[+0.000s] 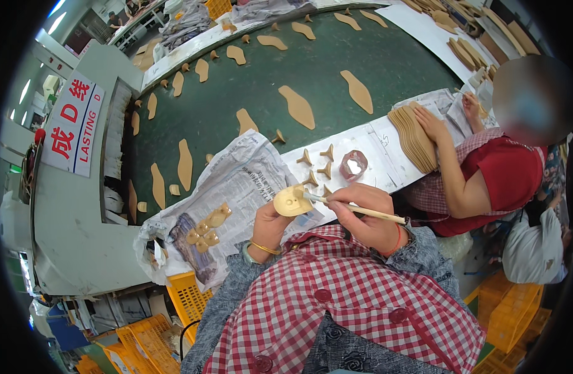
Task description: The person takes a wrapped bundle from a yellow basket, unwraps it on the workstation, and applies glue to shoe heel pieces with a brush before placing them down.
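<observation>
My left hand [269,225] grips a pale yellow shoe heel [289,206], its rounded flat face turned up. In my right hand [369,212] is a brush [381,215] with a light wooden handle, and its tip touches the heel's face or hovers just over it. Beyond my hands a jar [354,166] with white contents stands on the white ledge [372,144]. Several small brown heels [324,169] stand beside that jar. To the left, glossy tan heels [202,234] lie grouped on spread newspaper [236,181].
A green conveyor belt [249,81] carries spaced tan insoles [297,107] and small heels. At right a co-worker's hand [430,123] rests on a stack of insoles [413,140]. The grey machine housing [74,230] stands left. Yellow crates [189,299] are below the ledge.
</observation>
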A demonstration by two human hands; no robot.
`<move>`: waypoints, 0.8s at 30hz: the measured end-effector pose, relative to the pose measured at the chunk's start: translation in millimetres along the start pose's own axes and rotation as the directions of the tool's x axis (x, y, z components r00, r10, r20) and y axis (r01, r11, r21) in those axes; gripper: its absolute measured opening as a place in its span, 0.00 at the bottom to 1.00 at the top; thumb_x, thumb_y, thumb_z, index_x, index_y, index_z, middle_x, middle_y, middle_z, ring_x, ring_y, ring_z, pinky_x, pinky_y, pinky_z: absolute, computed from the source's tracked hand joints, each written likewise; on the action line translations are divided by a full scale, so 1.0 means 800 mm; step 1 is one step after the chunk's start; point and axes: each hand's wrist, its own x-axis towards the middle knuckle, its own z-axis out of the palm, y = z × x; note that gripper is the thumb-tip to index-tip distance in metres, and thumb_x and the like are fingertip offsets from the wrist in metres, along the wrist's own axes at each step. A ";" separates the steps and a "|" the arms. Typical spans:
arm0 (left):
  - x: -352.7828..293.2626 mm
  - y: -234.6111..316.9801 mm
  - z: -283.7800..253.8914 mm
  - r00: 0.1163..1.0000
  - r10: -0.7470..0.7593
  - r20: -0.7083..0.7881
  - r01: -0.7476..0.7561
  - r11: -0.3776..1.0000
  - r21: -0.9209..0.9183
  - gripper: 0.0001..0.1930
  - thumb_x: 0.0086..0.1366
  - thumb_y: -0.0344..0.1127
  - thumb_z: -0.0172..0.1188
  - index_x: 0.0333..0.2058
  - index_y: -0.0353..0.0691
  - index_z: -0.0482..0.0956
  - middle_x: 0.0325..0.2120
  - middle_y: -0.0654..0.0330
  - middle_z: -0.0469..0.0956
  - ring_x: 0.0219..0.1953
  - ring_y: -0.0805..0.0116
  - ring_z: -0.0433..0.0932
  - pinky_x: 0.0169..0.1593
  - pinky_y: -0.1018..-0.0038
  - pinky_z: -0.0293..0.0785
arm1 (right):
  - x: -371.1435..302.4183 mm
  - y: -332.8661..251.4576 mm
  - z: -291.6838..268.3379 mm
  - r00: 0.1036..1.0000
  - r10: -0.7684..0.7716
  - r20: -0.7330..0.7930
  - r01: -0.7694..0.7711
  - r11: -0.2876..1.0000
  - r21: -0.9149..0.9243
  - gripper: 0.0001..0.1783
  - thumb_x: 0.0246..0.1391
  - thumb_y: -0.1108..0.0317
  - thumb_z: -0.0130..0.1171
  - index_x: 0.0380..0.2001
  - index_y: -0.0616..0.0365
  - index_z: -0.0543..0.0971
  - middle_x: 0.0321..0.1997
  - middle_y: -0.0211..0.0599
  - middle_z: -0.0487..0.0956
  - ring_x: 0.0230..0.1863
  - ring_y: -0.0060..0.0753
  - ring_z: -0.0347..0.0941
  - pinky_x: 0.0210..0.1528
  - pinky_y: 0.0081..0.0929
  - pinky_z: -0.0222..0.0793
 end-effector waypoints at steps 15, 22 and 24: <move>0.246 -0.077 -0.025 0.983 0.104 0.152 -0.178 0.747 0.640 0.10 0.48 0.31 0.63 0.32 0.38 0.80 0.25 0.61 0.76 0.30 0.71 0.74 0.36 0.78 0.69 | -0.054 0.066 -0.077 0.813 0.237 -0.532 -0.236 0.969 0.071 0.05 0.52 0.76 0.50 0.31 0.65 0.74 0.27 0.40 0.77 0.29 0.26 0.74 0.33 0.20 0.69; 0.424 -0.169 0.019 0.963 -0.192 0.190 -0.110 0.363 0.925 0.12 0.48 0.40 0.60 0.33 0.44 0.80 0.29 0.55 0.79 0.33 0.58 0.77 0.38 0.68 0.71 | -0.094 0.108 -0.106 0.677 0.347 -0.649 -0.365 0.924 0.114 0.04 0.50 0.77 0.50 0.29 0.65 0.74 0.25 0.40 0.76 0.27 0.28 0.74 0.32 0.21 0.69; 0.459 -0.190 0.029 0.953 -0.230 0.197 -0.112 0.339 0.934 0.13 0.48 0.41 0.60 0.33 0.44 0.80 0.29 0.54 0.78 0.33 0.57 0.77 0.39 0.67 0.71 | -0.102 0.119 -0.112 0.647 0.344 -0.680 -0.387 0.917 0.096 0.03 0.49 0.77 0.51 0.28 0.64 0.75 0.24 0.39 0.77 0.24 0.28 0.74 0.28 0.20 0.67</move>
